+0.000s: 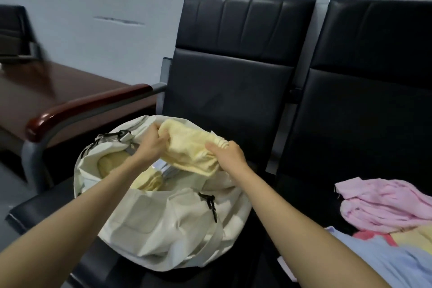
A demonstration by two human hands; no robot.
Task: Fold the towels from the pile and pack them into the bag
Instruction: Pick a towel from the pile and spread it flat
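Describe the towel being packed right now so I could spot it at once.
The left black seat carries an open cream bag. Just above its mouth, the left hand and right hand grip a pale yellow towel. Unlike the pink towels on the next seat, it is held in both hands.

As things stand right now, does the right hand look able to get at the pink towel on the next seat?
Probably yes, once freed: the right hand grips the yellow towel over the bag, but nothing stands between it and the pink towel, which lies uncovered.
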